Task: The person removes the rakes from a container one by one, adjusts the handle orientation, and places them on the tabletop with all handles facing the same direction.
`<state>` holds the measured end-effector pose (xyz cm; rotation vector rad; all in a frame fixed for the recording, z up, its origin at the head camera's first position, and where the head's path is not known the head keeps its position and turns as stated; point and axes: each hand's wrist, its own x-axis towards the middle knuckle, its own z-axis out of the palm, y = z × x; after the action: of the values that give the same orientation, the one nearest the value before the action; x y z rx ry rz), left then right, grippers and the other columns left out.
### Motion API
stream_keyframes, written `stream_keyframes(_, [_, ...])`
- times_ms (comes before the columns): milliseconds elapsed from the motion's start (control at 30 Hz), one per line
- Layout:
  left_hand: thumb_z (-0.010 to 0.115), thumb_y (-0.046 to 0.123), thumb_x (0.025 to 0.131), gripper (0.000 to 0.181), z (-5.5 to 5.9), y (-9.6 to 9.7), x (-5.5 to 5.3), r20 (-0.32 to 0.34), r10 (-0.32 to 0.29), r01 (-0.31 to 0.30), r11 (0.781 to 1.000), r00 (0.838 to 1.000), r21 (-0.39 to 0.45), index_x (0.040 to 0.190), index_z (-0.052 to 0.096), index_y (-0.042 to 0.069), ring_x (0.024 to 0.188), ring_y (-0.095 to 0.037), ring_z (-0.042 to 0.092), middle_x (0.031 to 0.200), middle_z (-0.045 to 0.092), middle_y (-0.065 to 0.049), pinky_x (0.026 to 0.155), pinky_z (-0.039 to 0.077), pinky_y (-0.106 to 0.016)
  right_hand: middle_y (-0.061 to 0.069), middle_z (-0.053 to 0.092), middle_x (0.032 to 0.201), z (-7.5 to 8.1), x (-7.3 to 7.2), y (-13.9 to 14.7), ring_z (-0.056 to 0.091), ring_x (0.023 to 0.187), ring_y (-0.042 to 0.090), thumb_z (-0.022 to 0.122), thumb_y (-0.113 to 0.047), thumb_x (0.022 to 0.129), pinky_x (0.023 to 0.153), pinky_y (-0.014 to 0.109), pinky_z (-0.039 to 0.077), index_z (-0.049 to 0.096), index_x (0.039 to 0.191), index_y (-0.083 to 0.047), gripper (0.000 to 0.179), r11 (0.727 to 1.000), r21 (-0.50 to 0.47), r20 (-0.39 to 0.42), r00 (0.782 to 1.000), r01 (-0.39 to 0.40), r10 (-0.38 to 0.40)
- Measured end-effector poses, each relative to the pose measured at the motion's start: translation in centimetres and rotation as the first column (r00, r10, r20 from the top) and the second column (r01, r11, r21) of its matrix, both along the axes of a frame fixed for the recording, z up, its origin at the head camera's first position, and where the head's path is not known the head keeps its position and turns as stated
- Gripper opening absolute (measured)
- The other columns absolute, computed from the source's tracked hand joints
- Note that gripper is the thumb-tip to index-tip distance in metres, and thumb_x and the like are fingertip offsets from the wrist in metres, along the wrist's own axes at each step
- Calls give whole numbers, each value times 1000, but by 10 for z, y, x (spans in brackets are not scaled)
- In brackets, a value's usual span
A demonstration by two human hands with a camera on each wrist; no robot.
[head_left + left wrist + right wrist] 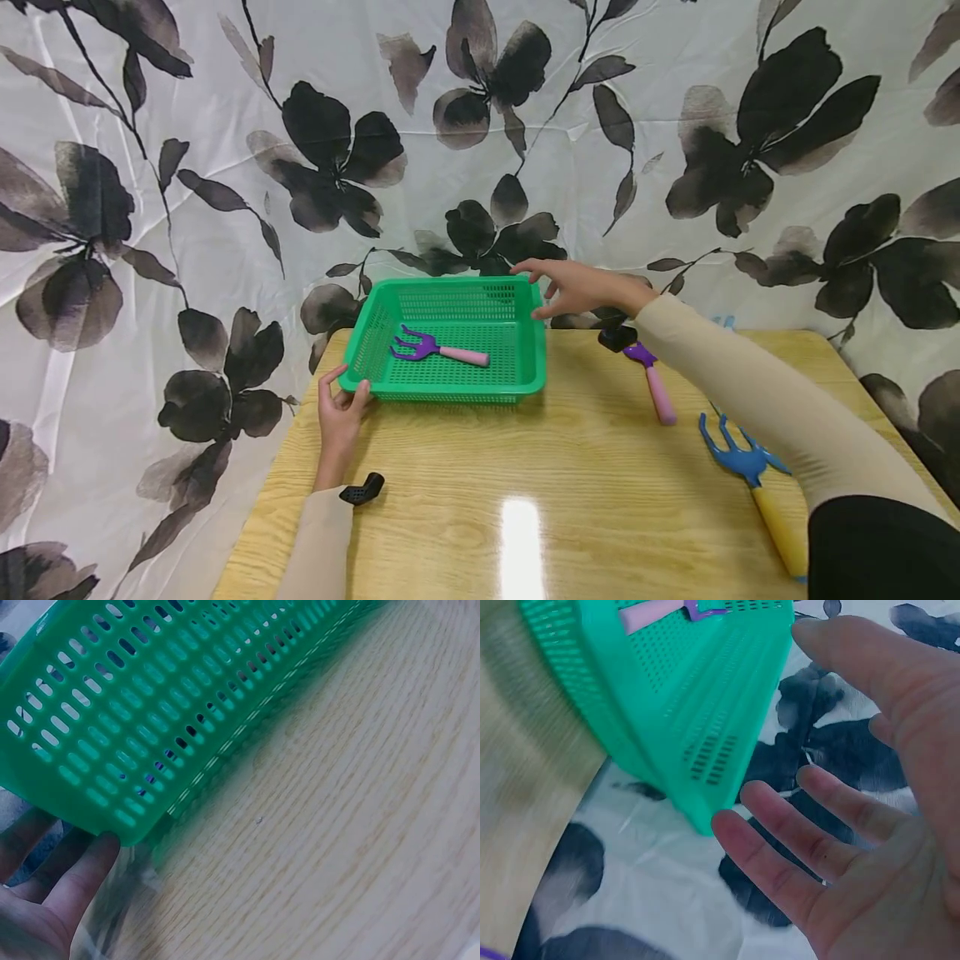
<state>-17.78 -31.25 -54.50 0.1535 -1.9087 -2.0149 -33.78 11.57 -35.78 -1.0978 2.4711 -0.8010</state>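
Observation:
A green plastic basket with slotted walls sits at the far left of the wooden table. Inside it lies a small hand fork with purple tines and a pink handle. My left hand holds the basket's near left corner between thumb and fingers; the left wrist view shows the fingertips right at that corner. At the far right corner is my right hand, fingers spread and loosely bent. In the right wrist view its fingertips are beside the rim, with the palm free of anything.
Right of the basket lies a purple tool with a pink handle, partly under my right forearm. Nearer on the right is a blue fork with a yellow handle, also partly covered. A floral cloth hangs behind the table.

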Motion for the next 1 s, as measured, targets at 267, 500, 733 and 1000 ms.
stream_keyframes(267, [67,13,102,63,17,0,9,22,-30,30,1000,999,1,154,32,5,104,-12,70,140,52,-37,90,59,-38,17,51,146,-15,-21,-56,68,106,27,79,-28,94,90,44,57,33,160,-23,80,997,37,-37,997,-65,66])
stream_keyframes(500, [67,14,101,61,3,0,3,5,-14,14,999,1000,31,153,34,10,114,-26,67,139,54,-33,97,54,-50,15,50,149,-25,-29,-100,67,103,25,79,-28,94,95,43,53,33,160,-21,80,993,63,-45,994,-99,102])
stream_keyframes(733, [67,13,101,57,-4,2,-2,-13,23,-23,1000,1000,14,150,38,10,103,-15,70,133,56,-37,90,59,-43,16,49,151,-45,-39,-135,50,136,34,78,-27,95,109,48,44,34,159,-20,78,986,94,-46,989,-134,139])
stream_keyframes(1000, [66,9,102,60,-5,0,-3,-20,20,-20,999,1000,31,153,35,9,97,-12,72,135,53,-40,88,60,-43,18,43,156,-67,-40,-169,42,144,34,76,-22,96,111,50,43,36,158,-21,73,979,176,6,995,-100,100])
